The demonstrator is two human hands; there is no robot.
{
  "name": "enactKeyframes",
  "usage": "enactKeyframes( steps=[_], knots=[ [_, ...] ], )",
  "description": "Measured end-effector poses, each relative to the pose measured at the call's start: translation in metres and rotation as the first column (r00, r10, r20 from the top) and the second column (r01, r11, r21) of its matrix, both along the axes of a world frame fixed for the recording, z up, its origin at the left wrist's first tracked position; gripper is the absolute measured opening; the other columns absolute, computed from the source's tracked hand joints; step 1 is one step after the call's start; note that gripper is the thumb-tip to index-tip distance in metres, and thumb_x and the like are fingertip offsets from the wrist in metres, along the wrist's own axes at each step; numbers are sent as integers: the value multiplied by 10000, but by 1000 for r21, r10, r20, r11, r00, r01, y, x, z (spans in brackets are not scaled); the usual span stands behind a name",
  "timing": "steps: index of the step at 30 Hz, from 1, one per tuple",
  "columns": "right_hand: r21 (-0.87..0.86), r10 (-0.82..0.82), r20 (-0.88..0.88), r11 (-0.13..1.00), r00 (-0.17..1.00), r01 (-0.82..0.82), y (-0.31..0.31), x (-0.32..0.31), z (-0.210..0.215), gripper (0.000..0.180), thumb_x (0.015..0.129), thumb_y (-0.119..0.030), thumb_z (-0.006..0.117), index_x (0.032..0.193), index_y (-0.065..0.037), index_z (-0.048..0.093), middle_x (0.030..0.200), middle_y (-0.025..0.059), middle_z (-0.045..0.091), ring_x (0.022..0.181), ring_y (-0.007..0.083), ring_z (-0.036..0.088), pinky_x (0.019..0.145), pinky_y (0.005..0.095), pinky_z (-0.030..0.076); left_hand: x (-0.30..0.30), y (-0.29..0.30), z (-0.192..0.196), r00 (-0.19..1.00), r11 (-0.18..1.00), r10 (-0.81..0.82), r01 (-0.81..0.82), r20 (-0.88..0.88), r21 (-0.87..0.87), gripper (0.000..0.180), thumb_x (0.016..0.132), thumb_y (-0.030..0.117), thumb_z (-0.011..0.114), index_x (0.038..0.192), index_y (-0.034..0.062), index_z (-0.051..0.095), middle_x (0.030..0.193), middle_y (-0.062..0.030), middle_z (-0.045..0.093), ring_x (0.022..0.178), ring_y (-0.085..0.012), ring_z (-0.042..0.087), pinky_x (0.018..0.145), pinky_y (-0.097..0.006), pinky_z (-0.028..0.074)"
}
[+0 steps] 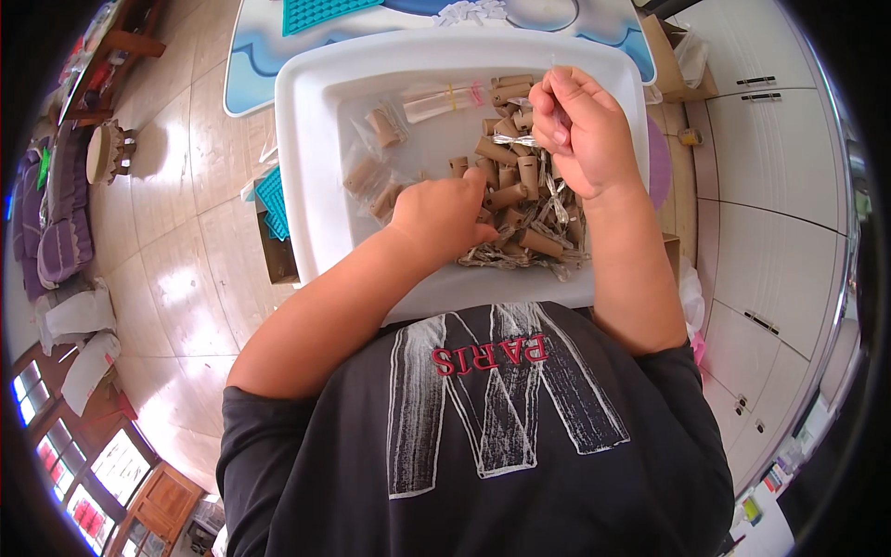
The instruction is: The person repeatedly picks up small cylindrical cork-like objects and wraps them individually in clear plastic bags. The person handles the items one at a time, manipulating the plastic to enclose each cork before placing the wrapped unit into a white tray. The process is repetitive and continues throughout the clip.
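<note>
A heap of brown cork-like cylinders (540, 243) with bundled silvery wires (557, 206) fills the right part of a white plastic tub (302, 186). My left hand (441, 218) reaches over the heap's left edge, back upward. Its thumb and a finger show apart beside the cylinders; the other fingers are mostly hidden. Raised above the tub's far right side, my right hand (585, 125) is closed in a pinch. A faint clear sliver shows above its fingertips, too small to name. Clear bags with brown cylinders (382, 127) lie at the tub's left, beyond my left hand.
Flat clear bags (445, 100) with a yellow band lie near the tub's far wall. Behind the tub is a blue-and-white table (255, 70) with a teal textured mat (320, 11) and a white pile (471, 11). Cabinets (770, 139) stand to the right, a stool (109, 153) to the left.
</note>
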State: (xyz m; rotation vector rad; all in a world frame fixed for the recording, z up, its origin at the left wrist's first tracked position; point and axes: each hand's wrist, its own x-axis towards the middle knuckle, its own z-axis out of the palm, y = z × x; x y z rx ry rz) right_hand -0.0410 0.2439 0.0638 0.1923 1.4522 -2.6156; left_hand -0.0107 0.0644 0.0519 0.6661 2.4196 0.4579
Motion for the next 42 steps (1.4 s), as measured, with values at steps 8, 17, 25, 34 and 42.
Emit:
enactKeyframes(
  steps=[8,17,25,34,42],
  knots=[
    [-20,25,3,999,1000,-25,-1,1,5,124,895,-100,462,873,-18,553,698,30,521,479,53,341,440,181,263,-32,-28,16,613,672,75,-613,786,415,214,850,204,604,1002,57,577,706,15,571,566,-77,550,517,-212,434],
    [-35,104,44,994,994,-103,-2,6,11,210,873,-195,491,764,-24,544,622,3,460,473,45,327,431,185,240,-48,-47,12,455,118,65,-887,888,446,210,905,253,541,973,55,563,748,-9,571,573,-52,525,498,-164,423],
    [431,122,108,889,987,-157,-9,9,11,546,810,-600,528,669,-74,503,584,-48,371,490,34,290,427,179,218,-45,-43,18,594,149,244,-804,767,575,172,815,122,659,931,43,559,775,-22,598,635,-92,558,580,-205,450],
    [544,78,115,829,990,-129,-6,8,7,594,764,-633,570,636,-57,513,540,-52,353,492,42,306,447,209,242,-40,-38,20,731,221,342,-674,591,705,209,781,41,678,946,9,554,783,-47,606,676,-96,577,596,-217,479],
    [510,99,122,847,988,-148,-8,9,11,304,860,-325,595,731,-50,587,579,-54,449,508,23,342,459,189,276,-41,-39,14,746,171,426,-621,511,765,227,769,5,676,959,-3,553,823,-69,622,701,-107,587,644,-218,488]
  ],
)
